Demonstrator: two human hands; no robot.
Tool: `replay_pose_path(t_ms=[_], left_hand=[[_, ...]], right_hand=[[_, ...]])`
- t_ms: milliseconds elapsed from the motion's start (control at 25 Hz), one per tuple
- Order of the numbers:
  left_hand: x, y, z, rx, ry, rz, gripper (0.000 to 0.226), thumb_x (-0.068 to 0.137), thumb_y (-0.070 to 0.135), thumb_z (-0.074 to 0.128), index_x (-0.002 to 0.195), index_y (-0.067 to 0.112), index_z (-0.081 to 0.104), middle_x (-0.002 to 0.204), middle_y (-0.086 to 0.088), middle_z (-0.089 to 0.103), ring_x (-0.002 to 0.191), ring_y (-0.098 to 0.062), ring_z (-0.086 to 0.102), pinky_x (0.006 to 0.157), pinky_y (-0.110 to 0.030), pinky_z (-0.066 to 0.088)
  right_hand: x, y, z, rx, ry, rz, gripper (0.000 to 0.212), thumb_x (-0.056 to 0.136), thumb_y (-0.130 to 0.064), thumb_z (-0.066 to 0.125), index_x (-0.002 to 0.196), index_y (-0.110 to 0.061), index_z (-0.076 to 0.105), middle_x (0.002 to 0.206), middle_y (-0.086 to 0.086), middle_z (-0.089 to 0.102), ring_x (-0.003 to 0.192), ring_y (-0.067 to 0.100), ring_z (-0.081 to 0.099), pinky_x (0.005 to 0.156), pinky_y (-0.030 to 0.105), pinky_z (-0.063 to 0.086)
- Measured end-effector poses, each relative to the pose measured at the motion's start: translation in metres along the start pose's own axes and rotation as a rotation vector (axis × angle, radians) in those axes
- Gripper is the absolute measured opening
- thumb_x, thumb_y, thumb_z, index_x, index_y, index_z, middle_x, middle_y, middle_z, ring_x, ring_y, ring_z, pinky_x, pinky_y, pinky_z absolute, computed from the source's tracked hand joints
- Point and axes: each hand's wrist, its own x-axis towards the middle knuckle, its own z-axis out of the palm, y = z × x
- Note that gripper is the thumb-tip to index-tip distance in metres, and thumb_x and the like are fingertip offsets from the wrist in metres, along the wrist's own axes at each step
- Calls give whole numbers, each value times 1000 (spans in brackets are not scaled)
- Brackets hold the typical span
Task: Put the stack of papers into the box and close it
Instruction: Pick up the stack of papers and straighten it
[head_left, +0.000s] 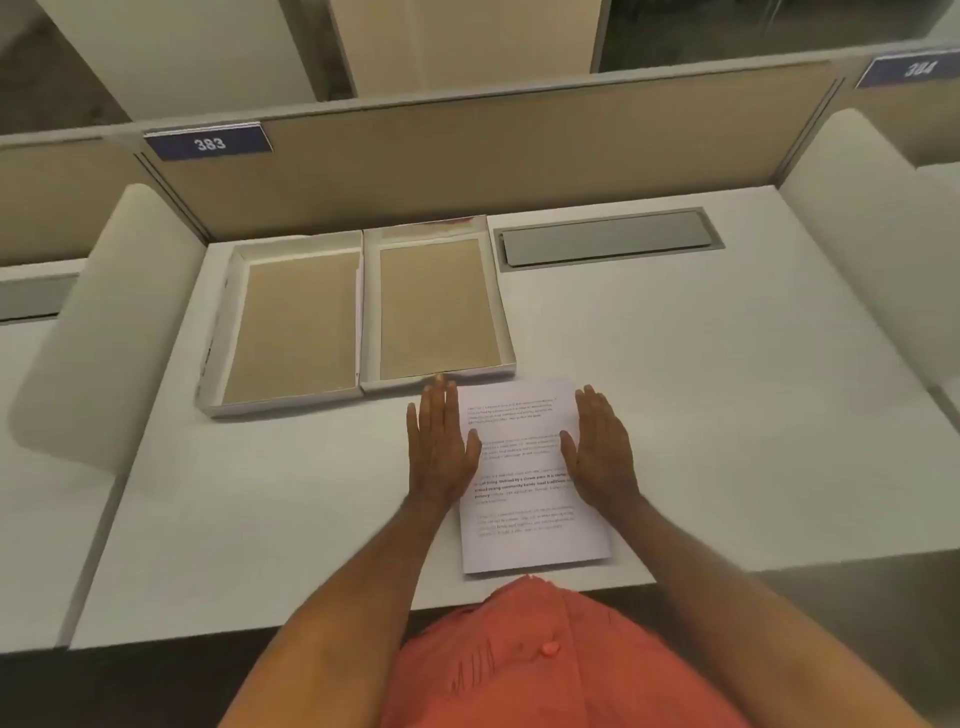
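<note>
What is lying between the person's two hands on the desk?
In the head view, the stack of papers lies between the left hand and the right hand. Both hands are flat and open, flanking its long edges.

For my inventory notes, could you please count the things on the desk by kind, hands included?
Open cardboard box halves: 2 (left tray, right tray)
Stack of printed papers: 1
Hands: 2 (left hand, right hand)
Total: 5
</note>
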Motion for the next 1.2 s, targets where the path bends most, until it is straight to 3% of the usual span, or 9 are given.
replay_pose_path(t_ms=[160,280,400,520,640,760,880,1040,1200], left_hand=[[-30,-1,23,-149,-116,-156,74,102,32,48,164,11,13,173,-13,8,158,-34,13,128,-46,15],[-43,-5,37,-245,-188,-293,76,99,34,56,162,10,19,161,-14,28,144,-34,34,115,-46,37],[-48,-8,45,-334,-276,-439,66,95,35,63,150,13,35,144,-12,43,133,-33,48,98,-45,48],[-48,-9,53,-416,-357,-523,53,90,32,70,134,11,48,133,-10,58,117,-31,62,86,-38,48],[-48,-13,56,-407,-387,-542,43,88,31,73,120,11,53,121,-8,66,95,-24,60,77,-34,44],[-48,-21,57,-399,-429,-570,39,86,31,75,112,13,51,116,-6,66,89,-23,56,75,-33,43],[-49,-25,59,-395,-460,-583,39,86,31,75,111,13,50,115,-6,65,90,-25,58,75,-35,45],[-50,-23,63,-404,-477,-574,38,86,30,74,109,14,48,115,-7,66,91,-25,59,74,-35,46],[-48,-23,64,-415,-486,-570,38,86,31,75,108,15,48,115,-7,66,91,-25,59,75,-35,46]], right_hand=[[-26,3,14,104,-81,150,65,106,-25,50,162,-6,23,170,13,27,151,32,35,120,45,33],[-41,4,25,226,-60,260,70,102,-17,57,161,-4,23,165,16,34,145,36,40,118,49,36],[-48,4,33,428,-72,471,76,97,-12,61,161,-6,20,156,16,43,142,34,39,117,49,38],[-49,8,40,570,-80,693,73,93,-10,64,156,-8,28,145,11,52,135,31,47,114,47,41],[-38,15,43,649,-122,827,56,87,-13,68,138,-10,45,131,9,55,123,27,54,107,39,45],[-23,17,47,659,-244,918,64,86,-18,73,143,-7,48,142,13,54,131,34,54,111,49,48],[-12,20,52,611,-355,927,57,82,-23,78,133,-4,59,138,18,60,128,38,57,107,51,51],[-8,18,56,423,-417,948,67,80,-31,82,136,-5,55,142,15,46,136,36,43,110,47,46],[-17,5,62,239,-335,825,73,77,-32,83,136,-4,49,141,16,42,134,37,41,105,44,44]])
